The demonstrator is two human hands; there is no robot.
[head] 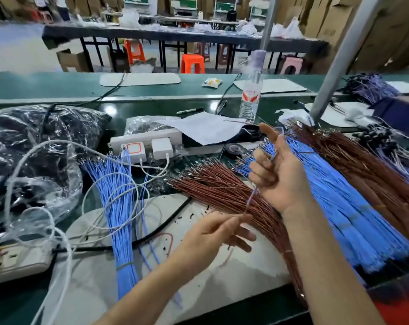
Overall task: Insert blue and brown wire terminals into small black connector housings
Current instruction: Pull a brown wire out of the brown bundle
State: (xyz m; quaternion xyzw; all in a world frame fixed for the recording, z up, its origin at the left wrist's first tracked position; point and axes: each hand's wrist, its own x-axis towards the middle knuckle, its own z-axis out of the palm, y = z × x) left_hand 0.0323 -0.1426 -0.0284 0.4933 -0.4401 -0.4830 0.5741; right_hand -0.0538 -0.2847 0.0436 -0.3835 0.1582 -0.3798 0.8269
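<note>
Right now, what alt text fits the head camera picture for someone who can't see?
One thin blue wire runs between two hands: the right hand holds its top, the left hand pinches its bottom. Bundles of blue wires and brown wires lie beneath.

Blue wire bundles [122, 207], brown wires [222, 186], orange stool [192, 63].

Blue and brown wires in fanned bundles, one strand in hand

A tied blue bundle [121, 219] lay left on the desk [166, 106], a brown bundle [222, 191] in the middle, and a larger blue sheaf [339, 207] and brown sheaf [362, 165] right, metal terminals pointing away. A single blue wire [251, 197] ran between the left hand [220, 231] and right hand [278, 174].
</note>
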